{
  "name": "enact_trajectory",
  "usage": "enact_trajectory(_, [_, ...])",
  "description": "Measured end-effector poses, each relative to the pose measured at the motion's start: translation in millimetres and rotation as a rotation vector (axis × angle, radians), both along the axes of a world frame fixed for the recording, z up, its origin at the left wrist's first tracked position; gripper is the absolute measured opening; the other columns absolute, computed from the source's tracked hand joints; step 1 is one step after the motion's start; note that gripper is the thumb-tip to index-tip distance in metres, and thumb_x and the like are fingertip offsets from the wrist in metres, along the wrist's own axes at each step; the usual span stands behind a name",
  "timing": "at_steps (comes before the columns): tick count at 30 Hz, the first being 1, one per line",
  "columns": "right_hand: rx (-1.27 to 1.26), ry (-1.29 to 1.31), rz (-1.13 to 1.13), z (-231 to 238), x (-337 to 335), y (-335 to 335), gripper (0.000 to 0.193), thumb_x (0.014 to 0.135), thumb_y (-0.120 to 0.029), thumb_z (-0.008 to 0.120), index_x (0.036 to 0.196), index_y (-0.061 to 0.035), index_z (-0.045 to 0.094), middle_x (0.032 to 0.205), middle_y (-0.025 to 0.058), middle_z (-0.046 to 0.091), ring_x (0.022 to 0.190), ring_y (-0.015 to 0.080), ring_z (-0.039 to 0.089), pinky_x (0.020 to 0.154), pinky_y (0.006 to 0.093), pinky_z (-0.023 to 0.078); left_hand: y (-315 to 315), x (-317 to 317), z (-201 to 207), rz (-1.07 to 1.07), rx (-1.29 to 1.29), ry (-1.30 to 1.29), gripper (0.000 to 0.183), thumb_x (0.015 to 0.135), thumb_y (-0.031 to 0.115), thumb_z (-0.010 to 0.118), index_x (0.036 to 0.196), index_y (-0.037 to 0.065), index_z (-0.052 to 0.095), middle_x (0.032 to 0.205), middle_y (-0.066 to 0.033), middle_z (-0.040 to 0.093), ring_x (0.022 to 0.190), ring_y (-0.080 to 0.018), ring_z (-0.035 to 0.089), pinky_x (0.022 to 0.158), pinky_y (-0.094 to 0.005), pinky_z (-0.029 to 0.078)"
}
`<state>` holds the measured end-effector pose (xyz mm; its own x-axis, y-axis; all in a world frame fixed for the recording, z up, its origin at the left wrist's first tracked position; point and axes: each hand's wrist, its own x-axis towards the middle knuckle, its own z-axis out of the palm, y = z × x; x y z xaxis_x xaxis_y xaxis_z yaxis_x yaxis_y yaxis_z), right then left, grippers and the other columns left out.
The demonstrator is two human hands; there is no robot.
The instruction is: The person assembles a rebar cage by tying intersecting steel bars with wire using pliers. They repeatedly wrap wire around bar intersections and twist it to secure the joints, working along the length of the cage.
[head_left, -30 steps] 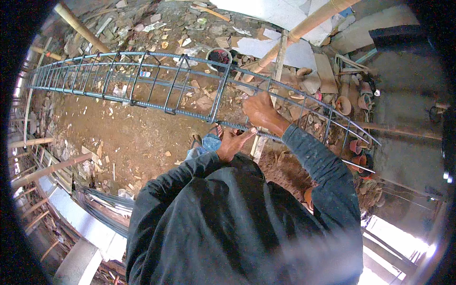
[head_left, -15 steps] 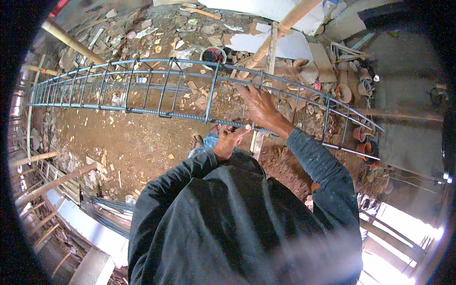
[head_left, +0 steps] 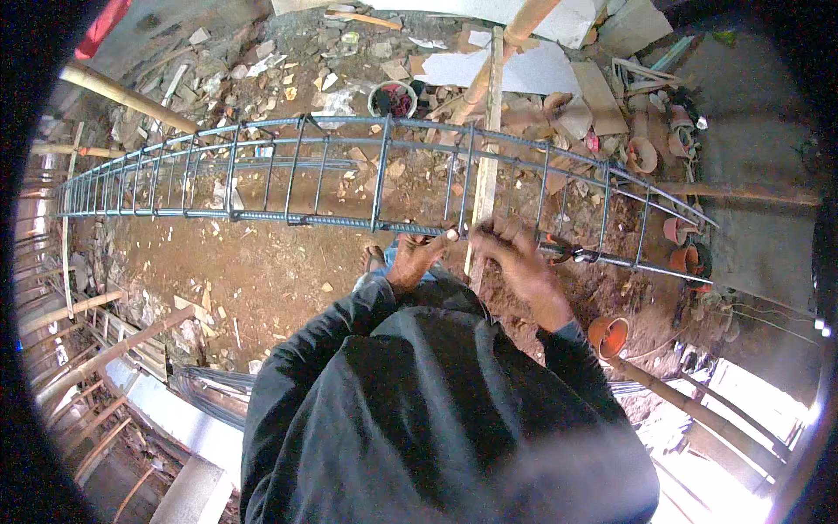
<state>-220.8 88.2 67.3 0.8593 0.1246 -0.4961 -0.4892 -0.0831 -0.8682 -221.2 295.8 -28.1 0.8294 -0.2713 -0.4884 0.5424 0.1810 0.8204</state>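
Note:
A long rebar cage (head_left: 340, 222) of ribbed bars and square stirrups stretches across in front of me. My left hand (head_left: 414, 262) is closed at its near lower bar, thumb stretched along the bar beside a stirrup (head_left: 466, 170). Just right of it, my right hand (head_left: 519, 269) hovers at the same bar, its fingers curled and smeared by motion. A dark object with an orange patch (head_left: 566, 251) lies along the bar beyond the right hand; its kind is unclear. Whether tie wire is between my fingers cannot be made out.
An upright wooden strip (head_left: 486, 179) stands at the cage's middle. Bamboo poles (head_left: 131, 93) slant in at the left and top. A bucket (head_left: 374, 98) with dark red contents, rubble and pale boards (head_left: 524, 72) lie beyond. Orange pots (head_left: 608, 336) sit at the right.
My right hand has come back from over the cage's middle to the near bar, beside my left hand. The left hand stays at the bar. The view has shifted slightly.

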Motion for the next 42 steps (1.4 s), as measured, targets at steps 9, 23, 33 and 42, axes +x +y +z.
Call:
enact_trajectory(9, [0.363, 0.061, -0.425, -139.8, -52.2, 4.2, 0.027, 0.106, -0.022, 0.064, 0.13, -0.0093, 0.068, 0.113, 0.0053, 0.073, 0.1, 0.0171, 0.069, 0.087, 0.0351, 0.057, 5.5, 7.7, -17.8, -0.184, 0.108, 0.1, 0.04, 0.098, 0.047, 0.076, 0.104, 0.008, 0.08, 0.094, 0.0005, 0.075, 0.081, -0.0122, 0.065, 0.073, -0.0308, 0.049])
enact_trajectory(23, [0.45, -0.005, -0.302, -196.4, -70.7, 5.3, 0.026, 0.098, -0.009, 0.068, 0.124, -0.0054, 0.069, 0.113, 0.0067, 0.073, 0.101, 0.0212, 0.069, 0.094, 0.035, 0.055, 1.7, 3.9, -13.9, -0.131, 0.034, 0.152, 0.04, 0.096, 0.045, 0.077, 0.112, 0.008, 0.073, 0.102, -0.0034, 0.072, 0.09, -0.0188, 0.064, 0.088, -0.0362, 0.051])
enact_trajectory(33, [0.737, 0.107, -0.75, -132.3, -64.7, 57.7, 0.018, 0.097, -0.015, 0.077, 0.111, -0.0095, 0.067, 0.109, 0.0052, 0.071, 0.095, 0.0213, 0.069, 0.088, 0.0337, 0.054, 17.0, -20.5, -2.1, -0.004, -0.059, -0.058, 0.028, 0.107, 0.014, 0.064, 0.128, -0.003, 0.07, 0.1, -0.0045, 0.072, 0.085, -0.0111, 0.067, 0.074, -0.0298, 0.055])
enact_trajectory(42, [0.654, -0.029, -0.797, -109.3, -76.7, 88.1, 0.013, 0.106, -0.019, 0.063, 0.11, -0.0068, 0.064, 0.099, 0.0069, 0.067, 0.086, 0.0179, 0.067, 0.073, 0.0322, 0.055, 32.3, -26.6, 39.3, -0.36, -0.072, -0.087, 0.031, 0.108, 0.008, 0.059, 0.134, -0.009, 0.06, 0.081, -0.005, 0.064, 0.061, -0.0136, 0.063, 0.053, -0.0293, 0.052])
